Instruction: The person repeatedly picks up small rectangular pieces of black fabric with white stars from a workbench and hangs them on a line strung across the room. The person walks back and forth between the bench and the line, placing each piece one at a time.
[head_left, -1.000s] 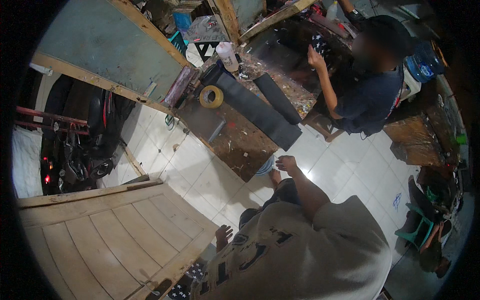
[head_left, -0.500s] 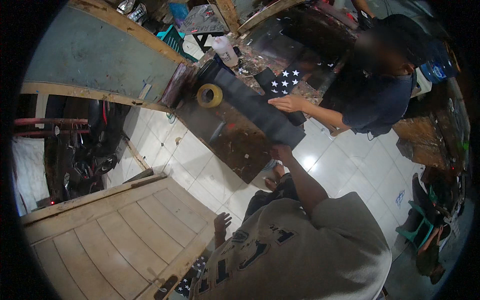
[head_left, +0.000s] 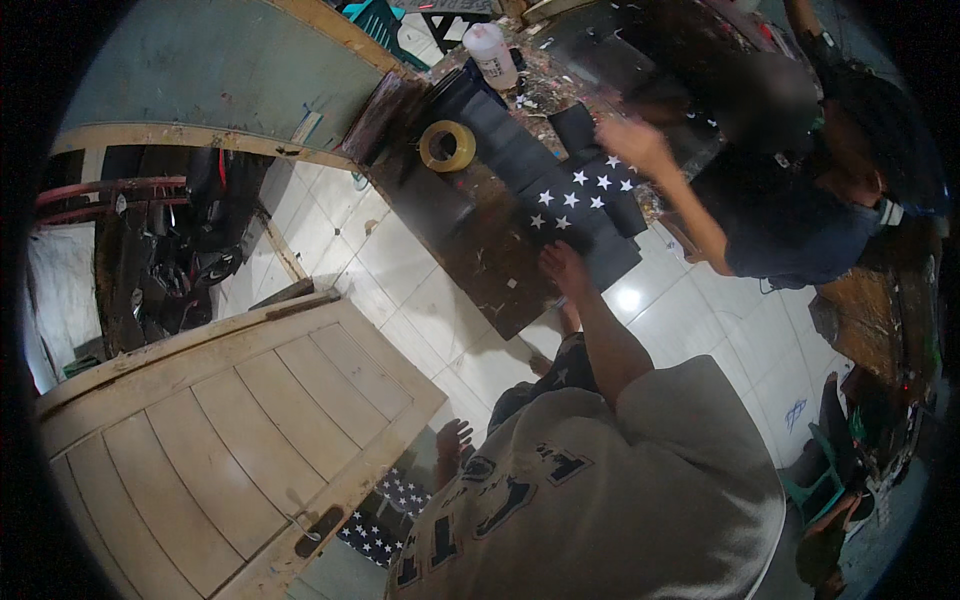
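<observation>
My right hand rests at the near end of a long black sheet, its fingers stretched out beside a black piece with white stars. The starred piece lies flat across the sheet, close to my fingertips. I cannot make out any thing in that hand. My left hand hangs low at my side, with fingers apart and nothing in them. Across the table a co-worker's hand, smeared by motion, hovers at the far edge of the starred piece.
A roll of yellowish tape and a clear plastic bottle stand on the dark table. A wooden door stands at my left. Other starred black pieces lie low beside it. A green chair is at the right.
The starred piece has come from the co-worker's side toward me and now lies on the black sheet. My right hand has shifted to beside it. The co-worker's hand has drawn back.
</observation>
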